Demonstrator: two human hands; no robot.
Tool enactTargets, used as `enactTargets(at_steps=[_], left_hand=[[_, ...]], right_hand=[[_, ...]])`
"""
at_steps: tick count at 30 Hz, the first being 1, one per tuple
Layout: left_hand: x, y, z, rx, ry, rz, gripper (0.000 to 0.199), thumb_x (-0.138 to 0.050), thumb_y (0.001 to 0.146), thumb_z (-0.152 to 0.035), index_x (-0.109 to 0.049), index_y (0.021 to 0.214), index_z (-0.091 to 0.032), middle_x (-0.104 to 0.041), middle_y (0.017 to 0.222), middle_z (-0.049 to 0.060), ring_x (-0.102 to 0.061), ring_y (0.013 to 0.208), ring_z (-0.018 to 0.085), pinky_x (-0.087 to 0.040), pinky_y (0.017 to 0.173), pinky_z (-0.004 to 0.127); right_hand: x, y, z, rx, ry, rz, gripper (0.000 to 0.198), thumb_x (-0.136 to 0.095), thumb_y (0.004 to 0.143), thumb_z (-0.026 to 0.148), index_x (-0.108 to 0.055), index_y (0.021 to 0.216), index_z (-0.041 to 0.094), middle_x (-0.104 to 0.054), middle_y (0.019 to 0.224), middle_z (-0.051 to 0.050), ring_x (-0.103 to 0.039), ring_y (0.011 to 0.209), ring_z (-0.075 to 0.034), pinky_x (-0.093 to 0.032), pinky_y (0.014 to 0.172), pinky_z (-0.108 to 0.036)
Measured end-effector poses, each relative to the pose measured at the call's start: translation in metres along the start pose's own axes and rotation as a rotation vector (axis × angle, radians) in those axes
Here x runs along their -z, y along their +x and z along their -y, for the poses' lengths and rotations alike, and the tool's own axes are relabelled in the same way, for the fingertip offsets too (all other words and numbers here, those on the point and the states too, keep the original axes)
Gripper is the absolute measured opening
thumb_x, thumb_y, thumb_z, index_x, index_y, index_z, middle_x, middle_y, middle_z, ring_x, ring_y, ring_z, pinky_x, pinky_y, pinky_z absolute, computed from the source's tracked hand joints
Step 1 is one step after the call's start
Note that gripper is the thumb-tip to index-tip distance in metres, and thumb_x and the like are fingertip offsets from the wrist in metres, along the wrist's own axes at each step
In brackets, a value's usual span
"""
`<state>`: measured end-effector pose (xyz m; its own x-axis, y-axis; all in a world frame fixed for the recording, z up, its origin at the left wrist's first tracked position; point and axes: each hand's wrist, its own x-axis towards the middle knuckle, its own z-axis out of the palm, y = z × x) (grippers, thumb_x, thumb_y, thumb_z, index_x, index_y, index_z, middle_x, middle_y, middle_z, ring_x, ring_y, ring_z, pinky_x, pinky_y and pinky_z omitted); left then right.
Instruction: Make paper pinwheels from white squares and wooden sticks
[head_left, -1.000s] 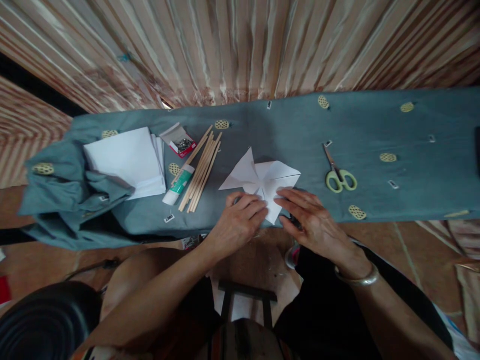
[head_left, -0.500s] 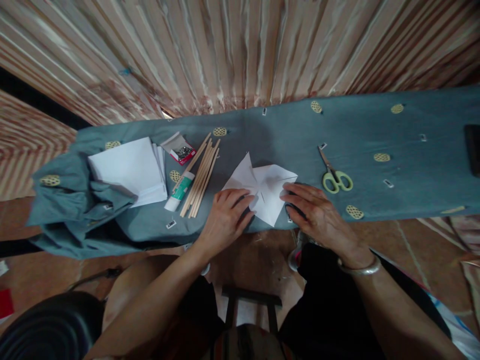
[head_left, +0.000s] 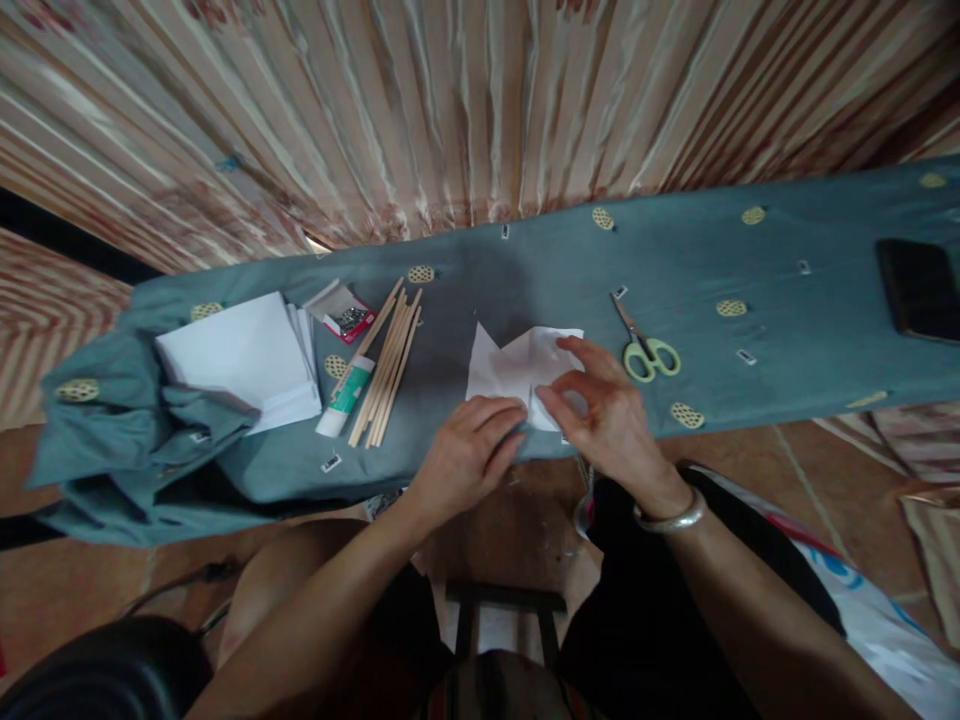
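A cut and partly folded piece of white paper (head_left: 499, 370) lies near the front edge of the cloth-covered table, with one pointed corner standing out at its upper left. My left hand (head_left: 474, 448) has its fingers pressed together on the near edge of the paper, close to its middle. My right hand (head_left: 611, 415), with a silver bangle at the wrist, curls its thumb and fingers round the right-hand flap and bends it inward. Both hands hide part of the paper's near side. Scissors (head_left: 646, 352) with green handles lie to the right of my right hand.
Left of the paper are wooden sticks (head_left: 390, 370), a glue stick (head_left: 345, 398), an open red-and-white box (head_left: 343, 312) of small metal pieces and a stack of white sheets (head_left: 240, 355). A black phone (head_left: 919, 290) lies far right. A striped curtain (head_left: 480, 120) hangs behind the table (head_left: 697, 260).
The paper lay spread out with flaps apart; its right side is now folded in. My right hand has moved left and curled onto the flap. The view has shifted slightly right.
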<state>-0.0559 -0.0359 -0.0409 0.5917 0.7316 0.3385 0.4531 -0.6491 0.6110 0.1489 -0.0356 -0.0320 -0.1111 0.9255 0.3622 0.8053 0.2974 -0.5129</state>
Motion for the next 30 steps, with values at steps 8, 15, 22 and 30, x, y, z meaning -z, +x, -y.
enactTargets(at_steps=[8, 15, 22, 30], left_hand=[[-0.007, 0.031, 0.034, 0.137, 0.189, -0.059, 0.035, -0.048, 0.091, -0.012, -0.069, 0.117, -0.024, -0.055, 0.138, 0.009, -0.043, 0.126, 0.027, -0.041, 0.102, 0.050], [-0.016, 0.034, 0.034, 0.163, 0.244, -0.016, 0.036, -0.052, 0.089, -0.013, -0.070, 0.115, -0.030, -0.051, 0.143, 0.007, -0.035, 0.132, 0.030, -0.036, 0.102, 0.054], [-0.018, 0.030, 0.032, 0.114, 0.173, -0.001, 0.035, -0.051, 0.090, -0.014, -0.074, 0.111, -0.031, -0.053, 0.142, 0.006, -0.036, 0.132, 0.029, -0.034, 0.104, 0.053], [-0.028, 0.033, 0.030, 0.125, 0.167, 0.063, 0.034, -0.053, 0.089, -0.013, -0.074, 0.109, -0.031, -0.049, 0.146, 0.005, -0.031, 0.139, 0.030, -0.030, 0.107, 0.056]], right_hand=[[-0.033, -0.007, 0.007, -0.059, -0.062, -0.046, 0.021, -0.064, 0.087, 0.038, -0.069, 0.075, 0.022, -0.056, 0.141, -0.009, -0.038, 0.142, -0.034, -0.037, 0.110, -0.060], [-0.025, -0.007, 0.006, -0.104, 0.082, 0.009, 0.018, -0.061, 0.087, 0.033, -0.070, 0.074, 0.023, -0.057, 0.141, -0.007, -0.037, 0.143, -0.033, -0.034, 0.111, -0.063], [-0.006, -0.011, -0.004, -0.050, 0.094, 0.175, 0.015, -0.063, 0.084, 0.025, -0.067, 0.070, 0.022, -0.054, 0.144, -0.007, -0.035, 0.144, -0.036, -0.035, 0.109, -0.064], [-0.003, -0.013, -0.003, -0.035, 0.045, 0.249, 0.010, -0.063, 0.082, 0.021, -0.066, 0.072, 0.023, -0.050, 0.148, -0.003, -0.033, 0.146, -0.033, -0.033, 0.114, -0.061]])
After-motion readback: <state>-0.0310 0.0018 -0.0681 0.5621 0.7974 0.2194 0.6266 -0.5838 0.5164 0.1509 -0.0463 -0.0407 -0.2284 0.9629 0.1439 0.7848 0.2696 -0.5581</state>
